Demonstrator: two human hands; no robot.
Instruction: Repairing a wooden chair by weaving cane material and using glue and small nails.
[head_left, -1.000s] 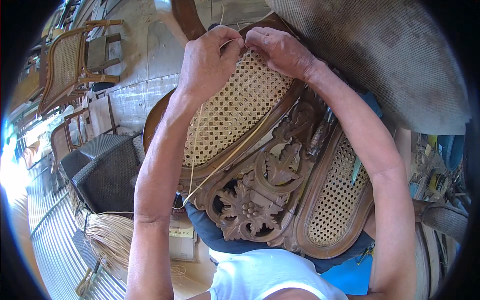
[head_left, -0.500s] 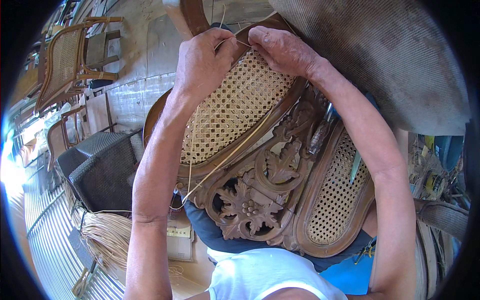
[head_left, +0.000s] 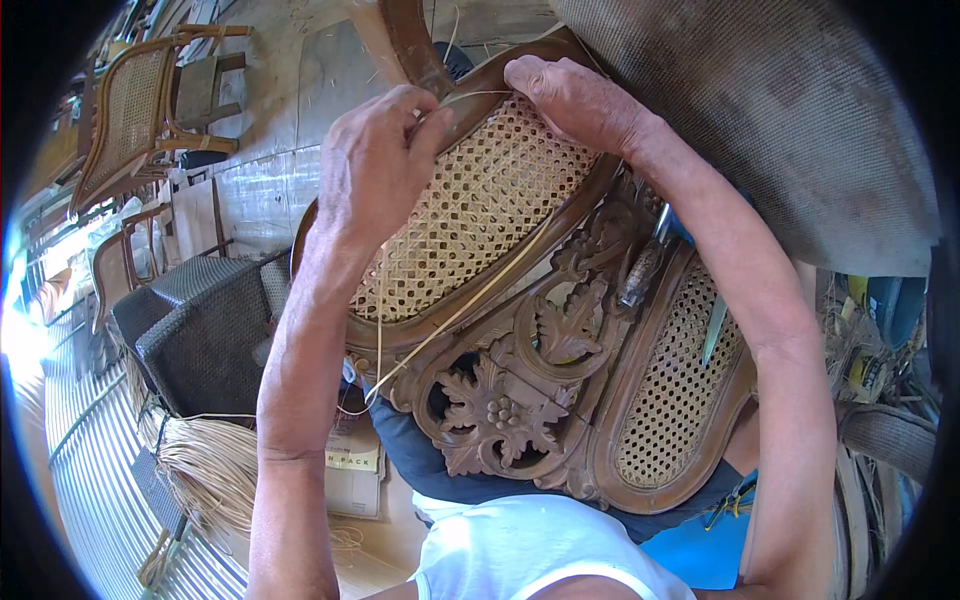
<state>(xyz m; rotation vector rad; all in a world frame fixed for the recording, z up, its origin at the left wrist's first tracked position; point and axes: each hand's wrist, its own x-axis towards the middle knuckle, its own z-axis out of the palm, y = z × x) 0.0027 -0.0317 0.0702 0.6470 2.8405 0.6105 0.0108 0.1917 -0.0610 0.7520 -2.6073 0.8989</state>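
Note:
A carved brown wooden chair frame lies before me, with a large woven cane panel set in its far part. My left hand pinches a thin pale cane strand between thumb and forefinger, above the panel's far-left edge. The strand stretches across to my right hand, whose curled fingers are closed on it at the panel's far end; its fingertips are partly hidden. Another loose cane strand runs along the near rim of the panel and loops below it.
A smaller cane panel lies nearer right, with a green pointed tool on it and a metallic tool beside it. A bundle of cane, a dark woven seat and a cane chair stand left. Coarse matting rises far right.
My left hand has drawn left and slightly nearer, away from my right hand, lengthening the strand between them. My right hand has barely shifted.

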